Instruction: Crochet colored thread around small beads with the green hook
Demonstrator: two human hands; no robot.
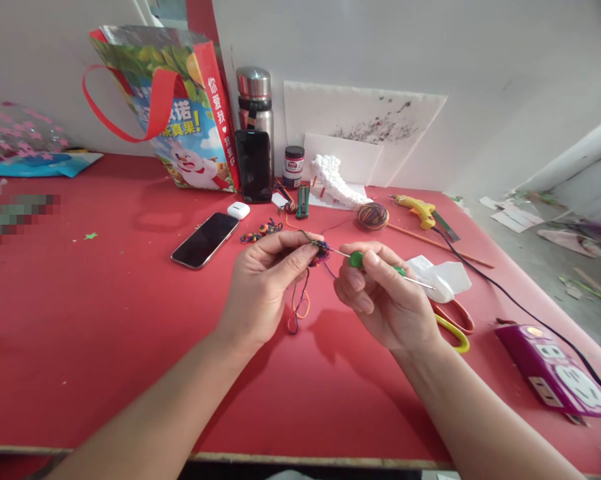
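Observation:
Between thumb and fingers, my left hand pinches a small dark multicoloured piece of crochet. A crochet hook with a green grip is held in my right hand. Its thin metal tip meets the right side of the crochet piece; whether it passes through a stitch I cannot tell. Loose multicoloured yarn dangles below my left fingers. A strand runs back toward the yarn ball. Another strip of multicoloured crochet lies just behind my left hand.
On the red table lie a phone, a white earphone case and a yellow glue gun. Scissors handles and a purple power box sit at right. A bag and a steel flask stand behind.

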